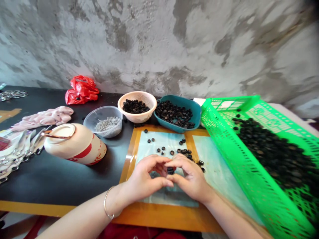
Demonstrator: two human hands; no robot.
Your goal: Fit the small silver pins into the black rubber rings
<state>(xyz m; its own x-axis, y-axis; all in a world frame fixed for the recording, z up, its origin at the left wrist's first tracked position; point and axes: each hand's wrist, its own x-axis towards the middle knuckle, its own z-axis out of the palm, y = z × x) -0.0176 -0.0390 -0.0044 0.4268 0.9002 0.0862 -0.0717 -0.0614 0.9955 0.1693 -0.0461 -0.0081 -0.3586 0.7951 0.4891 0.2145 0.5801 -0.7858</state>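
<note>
Nearest to you, your left hand (147, 177), with a thin bracelet (107, 202) on its wrist, and your right hand (188, 177) meet low over a yellow-framed board (159, 215). Both wrists are turned inward and the fingers are curled, not relaxed. Between your fingertips you grip a small black piece (170, 171), a dark stack held just above the board's pale sheet (161, 142).

Loose black pieces (171, 152) lie scattered on that sheet, just beyond your hands. To the right, a green plastic basket (249, 166) tilts along the board's edge, heaped with more black pieces (274, 152).

To the left, on the black table (50, 186), a white and red jar (74, 145) lies on its side, beside a pile of metal parts (20, 162). Beyond them are a pink cloth (45, 118) and a clear tub (103, 121) of grey bits.

Farther on stand a cream bowl (129, 99) and a teal dish (196, 113), both holding black pieces. A red plastic bag (81, 89) sits at the far left, against a stained concrete wall (159, 43).
</note>
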